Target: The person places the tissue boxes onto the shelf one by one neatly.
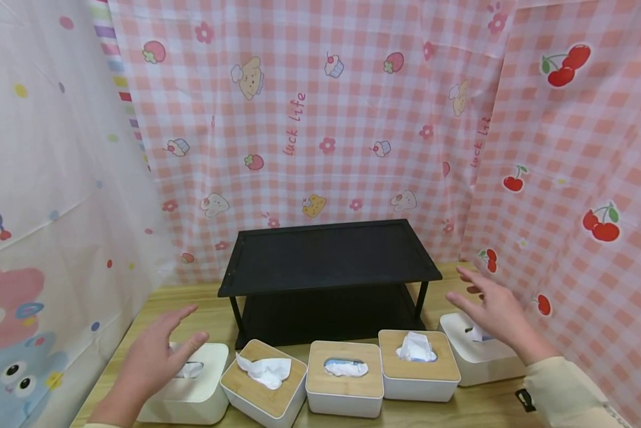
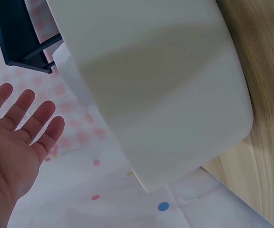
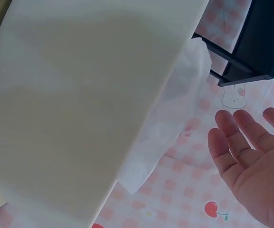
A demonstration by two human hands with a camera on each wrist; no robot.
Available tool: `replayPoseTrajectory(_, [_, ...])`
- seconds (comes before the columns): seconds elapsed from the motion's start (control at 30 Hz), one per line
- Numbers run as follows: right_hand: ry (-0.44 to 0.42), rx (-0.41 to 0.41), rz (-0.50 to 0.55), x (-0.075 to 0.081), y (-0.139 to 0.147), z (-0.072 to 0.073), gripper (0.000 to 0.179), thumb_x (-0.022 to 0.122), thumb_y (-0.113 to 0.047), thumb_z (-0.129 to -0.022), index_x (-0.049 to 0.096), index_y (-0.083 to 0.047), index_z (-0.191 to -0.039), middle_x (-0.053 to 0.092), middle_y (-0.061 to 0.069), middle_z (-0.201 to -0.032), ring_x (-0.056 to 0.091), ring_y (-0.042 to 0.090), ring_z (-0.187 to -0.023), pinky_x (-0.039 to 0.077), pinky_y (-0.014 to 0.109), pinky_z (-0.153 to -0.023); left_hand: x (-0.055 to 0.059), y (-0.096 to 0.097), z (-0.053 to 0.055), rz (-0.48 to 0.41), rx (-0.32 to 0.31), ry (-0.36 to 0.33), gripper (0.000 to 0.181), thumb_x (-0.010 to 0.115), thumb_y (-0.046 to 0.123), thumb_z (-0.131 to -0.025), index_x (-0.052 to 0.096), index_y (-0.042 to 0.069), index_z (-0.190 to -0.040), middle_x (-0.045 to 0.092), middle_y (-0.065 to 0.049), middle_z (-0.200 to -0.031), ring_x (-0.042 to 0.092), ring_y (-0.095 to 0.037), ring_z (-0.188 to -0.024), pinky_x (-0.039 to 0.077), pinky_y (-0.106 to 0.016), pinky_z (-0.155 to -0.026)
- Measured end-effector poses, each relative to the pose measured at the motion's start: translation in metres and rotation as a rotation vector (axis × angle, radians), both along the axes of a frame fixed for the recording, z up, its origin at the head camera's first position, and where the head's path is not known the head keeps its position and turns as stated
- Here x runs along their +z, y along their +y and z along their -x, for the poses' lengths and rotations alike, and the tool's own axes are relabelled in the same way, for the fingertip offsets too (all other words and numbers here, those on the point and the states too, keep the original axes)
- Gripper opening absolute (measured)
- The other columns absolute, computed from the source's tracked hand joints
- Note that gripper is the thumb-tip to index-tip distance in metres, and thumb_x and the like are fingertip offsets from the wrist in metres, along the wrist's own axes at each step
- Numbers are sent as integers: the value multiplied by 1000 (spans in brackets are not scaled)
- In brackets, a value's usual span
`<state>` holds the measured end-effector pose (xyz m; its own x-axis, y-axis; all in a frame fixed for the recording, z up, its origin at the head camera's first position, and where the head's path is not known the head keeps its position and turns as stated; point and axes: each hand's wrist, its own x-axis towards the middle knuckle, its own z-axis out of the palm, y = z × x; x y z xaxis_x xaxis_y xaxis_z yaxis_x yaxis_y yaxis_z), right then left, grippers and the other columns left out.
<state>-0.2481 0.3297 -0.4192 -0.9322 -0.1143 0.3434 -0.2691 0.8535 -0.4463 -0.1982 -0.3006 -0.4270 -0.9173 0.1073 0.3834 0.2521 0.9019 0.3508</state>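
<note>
My left hand (image 1: 151, 356) hovers with spread fingers above a white tissue box (image 1: 205, 380) at the left end of a row. At the right end, my right hand (image 1: 493, 306) is held over another white tissue box (image 1: 483, 362), fingers apart and holding nothing. Between them stand three tissue boxes with wooden lids: a turned one (image 1: 245, 389) with a tissue sticking out, a middle one (image 1: 345, 389) with its tissue low in the slot, and a third (image 1: 422, 374) with a bunched tissue. In the wrist views, the left hand (image 2: 13, 142) and right hand (image 3: 256, 166) are apart from the boxes' sides.
A black two-tier rack (image 1: 325, 255) stands behind the row, its lower shelf (image 1: 325, 312) close to the boxes. Patterned curtains (image 1: 320, 119) enclose the wooden table (image 1: 192, 297) at the back and sides. A small black object (image 1: 525, 400) lies near the right sleeve.
</note>
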Motion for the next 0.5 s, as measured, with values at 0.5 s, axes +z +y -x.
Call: replayPoseTrajectory(0.5, [9,27,13,3,-15,-5,77,70,-48,-103,43,-10,-164,57,31,-151,68,48,-120,57,67,-94,1,8,-3,-6,-11,-19,67,72,55,-99,59,13,-151,62,-24,-149,57,-51,-136,48,-74,-104])
